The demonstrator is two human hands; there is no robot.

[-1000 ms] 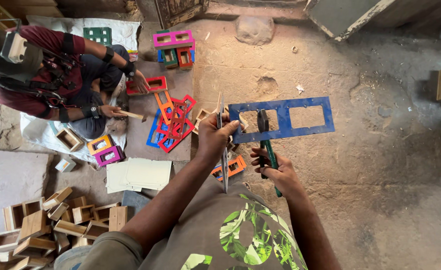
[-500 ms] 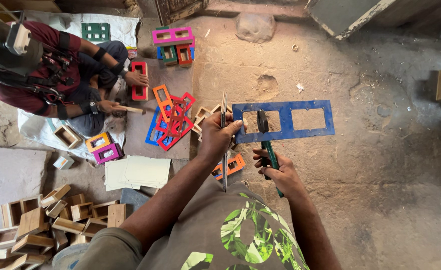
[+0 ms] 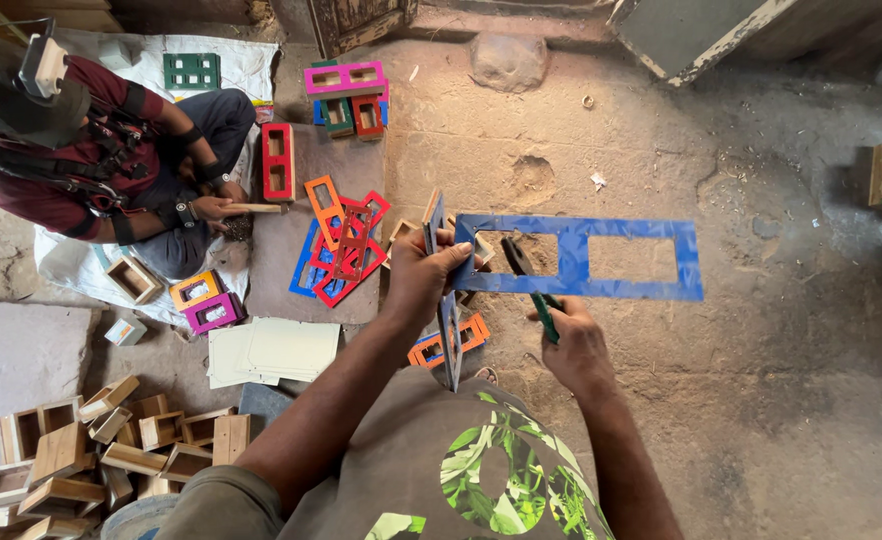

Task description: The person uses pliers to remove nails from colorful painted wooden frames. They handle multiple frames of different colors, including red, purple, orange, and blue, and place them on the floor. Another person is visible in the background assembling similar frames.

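My left hand (image 3: 423, 272) grips the left end of a long blue flat frame (image 3: 601, 259) with two rectangular openings, held level above the dirt floor. A second blue frame (image 3: 448, 320), seen edge-on, is pinched in the same hand and hangs toward my lap. My right hand (image 3: 573, 345) holds green-handled pliers (image 3: 531, 285), whose dark jaws lie over the blue frame's left opening. An orange frame (image 3: 451, 340) lies on the floor below my hands.
A seated person (image 3: 91, 160) at the upper left holds a wooden-handled tool beside a red frame (image 3: 278, 162). Orange, red and blue frames (image 3: 346, 245) are piled on a board. Pink and green boxes (image 3: 346, 95) stand behind. Bare wooden boxes (image 3: 71, 450) heap at lower left.
The blue frame has stayed in my hands with the pliers at its left opening. The seated person has shifted a red frame upright and moved their hands.
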